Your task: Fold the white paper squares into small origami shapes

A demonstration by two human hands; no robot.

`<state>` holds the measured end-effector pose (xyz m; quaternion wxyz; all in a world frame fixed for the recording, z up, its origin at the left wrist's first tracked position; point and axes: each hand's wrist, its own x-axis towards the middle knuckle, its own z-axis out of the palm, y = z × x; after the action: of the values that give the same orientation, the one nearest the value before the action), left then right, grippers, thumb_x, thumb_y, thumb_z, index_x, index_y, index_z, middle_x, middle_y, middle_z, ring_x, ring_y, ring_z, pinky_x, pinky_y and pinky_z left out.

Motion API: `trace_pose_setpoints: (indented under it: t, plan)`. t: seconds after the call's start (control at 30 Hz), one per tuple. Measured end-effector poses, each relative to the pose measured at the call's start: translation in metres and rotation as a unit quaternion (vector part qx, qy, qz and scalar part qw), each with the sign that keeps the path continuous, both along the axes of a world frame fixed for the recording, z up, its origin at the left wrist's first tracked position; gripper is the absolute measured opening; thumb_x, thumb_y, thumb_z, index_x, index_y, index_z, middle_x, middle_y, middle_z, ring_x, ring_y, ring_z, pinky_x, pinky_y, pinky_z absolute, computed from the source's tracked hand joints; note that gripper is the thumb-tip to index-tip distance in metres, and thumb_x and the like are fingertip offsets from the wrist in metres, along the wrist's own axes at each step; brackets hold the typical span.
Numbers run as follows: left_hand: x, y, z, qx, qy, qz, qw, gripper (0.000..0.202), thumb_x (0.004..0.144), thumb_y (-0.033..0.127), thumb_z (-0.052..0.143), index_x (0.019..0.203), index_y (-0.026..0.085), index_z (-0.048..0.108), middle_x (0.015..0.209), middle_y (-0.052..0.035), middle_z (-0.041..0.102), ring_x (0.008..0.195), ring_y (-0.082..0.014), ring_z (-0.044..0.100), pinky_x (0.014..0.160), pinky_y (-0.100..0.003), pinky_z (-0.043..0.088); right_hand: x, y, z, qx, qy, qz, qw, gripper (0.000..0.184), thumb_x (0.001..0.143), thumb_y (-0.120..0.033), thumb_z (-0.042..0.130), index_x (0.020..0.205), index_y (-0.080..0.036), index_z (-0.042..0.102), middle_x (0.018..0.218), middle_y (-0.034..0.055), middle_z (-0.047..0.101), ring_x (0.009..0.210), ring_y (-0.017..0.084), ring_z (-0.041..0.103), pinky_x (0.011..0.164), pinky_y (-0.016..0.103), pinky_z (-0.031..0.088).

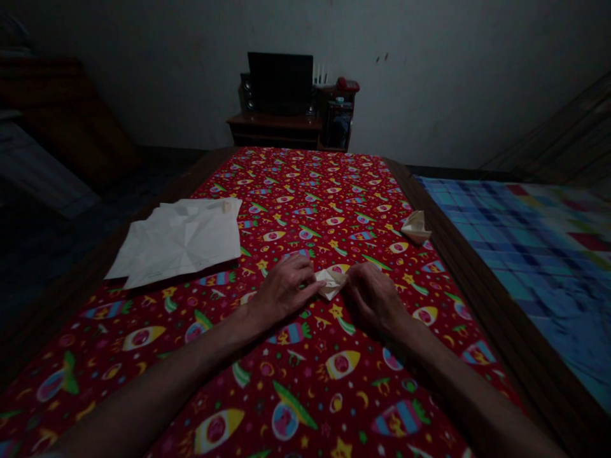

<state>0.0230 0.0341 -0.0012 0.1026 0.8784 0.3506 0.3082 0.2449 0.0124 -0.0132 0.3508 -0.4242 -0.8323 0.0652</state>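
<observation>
A small piece of folded white paper (331,284) lies low over the red patterned cloth, between my two hands. My left hand (287,285) is closed on its left side, the thumb pressing on the paper. At the right corner, my right hand (375,294) pinches the paper with curled fingers. Another folded paper shape (416,228), pointed like a little boat, rests near the cloth's right edge. To the left is a stack of creased paper sheets (186,238).
The red cloth (296,407) covers a long surface with a dark brown border (458,267). Beyond its far end stand a monitor (280,79) on a wooden desk (274,124) and a red telephone (348,84). A blue checked sheet (501,254) spreads at the right.
</observation>
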Motion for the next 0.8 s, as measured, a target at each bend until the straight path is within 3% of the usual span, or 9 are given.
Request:
trace_pose_setpoints:
  t: [0.1, 0.2, 0.4, 0.53, 0.7, 0.8]
  plan:
    - [0.003, -0.002, 0.006, 0.013, 0.046, -0.002, 0.999, 0.023, 0.087, 0.035, 0.056, 0.074, 0.016, 0.055, 0.087, -0.0057, 0.058, 0.088, -0.0201, 0.054, 0.08, -0.035, 0.045, 0.0, 0.0, -0.001, -0.011, -0.001, 0.011, 1.0, 0.005, 0.088, -0.017, 0.042, 0.085, -0.02, 0.046, 0.077, 0.005, 0.053, 0.07, 0.018, 0.048, 0.064, 0.03, 0.039]
    - [0.008, -0.005, 0.009, -0.026, 0.042, -0.02, 0.999, 0.018, 0.087, 0.034, 0.056, 0.085, 0.016, 0.054, 0.093, -0.0058, 0.058, 0.089, -0.0192, 0.054, 0.077, -0.031, 0.046, -0.001, 0.0, -0.002, -0.015, 0.005, 0.018, 1.0, 0.005, 0.087, -0.017, 0.043, 0.086, -0.02, 0.046, 0.078, 0.0048, 0.052, 0.071, 0.018, 0.047, 0.064, 0.03, 0.039]
    - [0.015, -0.004, -0.002, -0.063, 0.011, 0.032, 0.997, 0.01, 0.089, 0.022, 0.05, 0.093, 0.016, 0.058, 0.089, -0.0044, 0.059, 0.085, -0.0171, 0.056, 0.075, -0.029, 0.046, -0.002, -0.001, -0.001, -0.013, -0.002, 0.005, 1.0, 0.005, 0.086, -0.016, 0.044, 0.083, -0.02, 0.045, 0.075, 0.0039, 0.051, 0.067, 0.016, 0.045, 0.062, 0.028, 0.037]
    - [0.016, -0.002, -0.005, -0.054, 0.013, 0.03, 0.998, 0.019, 0.087, 0.019, 0.053, 0.103, 0.021, 0.064, 0.097, -0.0042, 0.06, 0.089, -0.0172, 0.057, 0.076, -0.028, 0.046, -0.002, -0.002, 0.0, 0.006, -0.013, -0.004, 1.0, 0.006, 0.085, -0.017, 0.043, 0.081, -0.02, 0.045, 0.073, 0.0032, 0.051, 0.065, 0.016, 0.045, 0.06, 0.028, 0.036]
    - [0.015, 0.003, -0.006, -0.087, -0.012, 0.068, 0.994, 0.02, 0.088, 0.029, 0.053, 0.085, 0.019, 0.07, 0.086, -0.0029, 0.063, 0.079, -0.0153, 0.059, 0.071, -0.026, 0.046, 0.0, 0.001, -0.001, 0.005, -0.013, 0.004, 1.0, 0.005, 0.084, -0.016, 0.044, 0.081, -0.02, 0.044, 0.074, 0.0031, 0.05, 0.068, 0.017, 0.046, 0.062, 0.029, 0.038]
    - [0.017, 0.006, -0.01, -0.085, -0.032, 0.086, 0.992, 0.019, 0.087, 0.03, 0.055, 0.084, 0.019, 0.071, 0.083, -0.0025, 0.065, 0.076, -0.015, 0.06, 0.069, -0.026, 0.046, -0.001, 0.002, 0.0, -0.005, -0.008, 0.005, 1.0, 0.005, 0.084, -0.016, 0.045, 0.087, -0.02, 0.046, 0.08, 0.0049, 0.053, 0.075, 0.019, 0.049, 0.068, 0.032, 0.041]
